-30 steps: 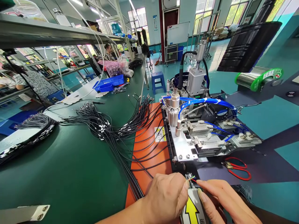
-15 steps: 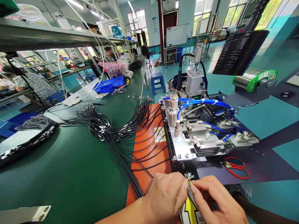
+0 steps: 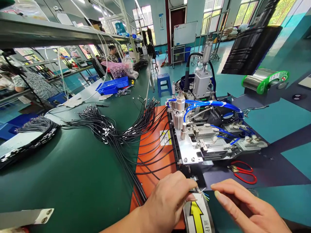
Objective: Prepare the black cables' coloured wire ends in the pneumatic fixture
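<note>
My left hand (image 3: 171, 195) is closed in a pinch on a cable whose fanned wire ends (image 3: 204, 194), blue, white and yellowish, poke out past the fingertips. Most of that cable is hidden by the hand. Just right of the wires, my right hand (image 3: 245, 204) is apart from them, thumb and forefinger parted, nothing between. Under both lies a white label with a yellow arrow (image 3: 196, 213). Beyond the hands stands a metal machine (image 3: 204, 142) with blue air tubes. Black cables (image 3: 155, 155) run from its left edge over an orange plate (image 3: 148, 184).
Red-handled scissors (image 3: 244, 173) lie right of the machine. A solder spool (image 3: 264, 81) and a black hanging part (image 3: 251, 48) are at upper right. Bundled cables (image 3: 104, 129) and a blue bin (image 3: 113, 85) rest on the green table (image 3: 73, 184). People sit farther back at left.
My right hand has let go of the wire ends and moved right, its fingers parting. The wires now fan out in view. My left hand keeps its pinch, shifted slightly.
</note>
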The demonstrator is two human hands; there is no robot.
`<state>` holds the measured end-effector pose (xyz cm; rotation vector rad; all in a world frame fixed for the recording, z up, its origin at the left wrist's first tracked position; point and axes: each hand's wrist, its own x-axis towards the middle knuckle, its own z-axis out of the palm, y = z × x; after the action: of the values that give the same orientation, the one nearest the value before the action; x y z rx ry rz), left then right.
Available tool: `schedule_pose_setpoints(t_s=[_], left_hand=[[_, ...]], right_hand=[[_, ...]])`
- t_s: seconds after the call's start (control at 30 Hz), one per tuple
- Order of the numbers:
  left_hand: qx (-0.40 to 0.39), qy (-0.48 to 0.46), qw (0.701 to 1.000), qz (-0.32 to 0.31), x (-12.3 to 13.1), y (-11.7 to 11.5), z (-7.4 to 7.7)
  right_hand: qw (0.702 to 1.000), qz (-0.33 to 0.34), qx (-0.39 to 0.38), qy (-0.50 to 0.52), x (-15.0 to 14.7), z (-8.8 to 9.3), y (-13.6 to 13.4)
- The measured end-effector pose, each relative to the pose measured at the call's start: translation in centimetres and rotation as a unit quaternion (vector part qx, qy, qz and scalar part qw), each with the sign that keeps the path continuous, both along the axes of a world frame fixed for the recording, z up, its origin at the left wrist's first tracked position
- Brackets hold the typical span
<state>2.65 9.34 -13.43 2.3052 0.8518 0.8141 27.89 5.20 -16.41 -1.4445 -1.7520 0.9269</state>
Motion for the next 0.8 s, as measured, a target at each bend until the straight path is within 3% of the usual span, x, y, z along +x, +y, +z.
schedule_pose_setpoints(t_s=[0.2,0.63,0.8], left_hand=[[0.016,-0.024,0.999,0.015,-0.1,-0.3,-1.8],[0.044,-0.05,0.998,0.013,0.0,0.1,-2.6],[0.072,-0.03,0.997,0.004,0.1,0.1,-2.6]], right_hand=[[0.997,0.023,-0.054,0.058,-2.2,0.9,1.6],[0.976,0.102,-0.148,0.127,-2.5,0.1,2.0],[0.976,0.133,-0.135,0.11,-2.9,0.6,2.4]])
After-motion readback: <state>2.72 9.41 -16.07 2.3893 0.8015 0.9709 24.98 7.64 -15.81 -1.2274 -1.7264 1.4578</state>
